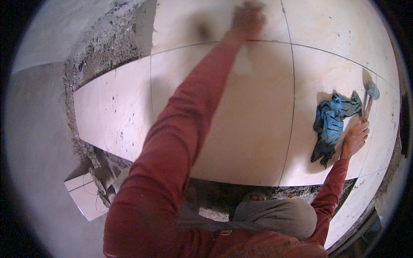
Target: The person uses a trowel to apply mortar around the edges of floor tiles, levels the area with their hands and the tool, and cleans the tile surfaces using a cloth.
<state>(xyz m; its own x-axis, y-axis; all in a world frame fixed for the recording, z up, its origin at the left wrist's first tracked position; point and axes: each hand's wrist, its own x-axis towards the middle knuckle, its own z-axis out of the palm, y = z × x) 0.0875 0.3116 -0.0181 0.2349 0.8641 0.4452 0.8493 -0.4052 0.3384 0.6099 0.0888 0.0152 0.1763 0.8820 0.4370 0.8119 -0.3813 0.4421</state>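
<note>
My right hand is wrapped round the handle of a mallet at the right, its bluish-grey head pointing away from me. Just left of that hand lies a crumpled blue and dark rag on the pale floor tiles. My left arm, in a red sleeve, stretches far across the tiles. At its end, my left hand is over the far tile near a joint line, smeared by motion, so its fingers are unclear.
Rough mortar borders the tiles at the far left, beside a grey floor. A loose tile piece lies at the lower left. A dark gap runs between the tiles' near edge and my bent leg.
</note>
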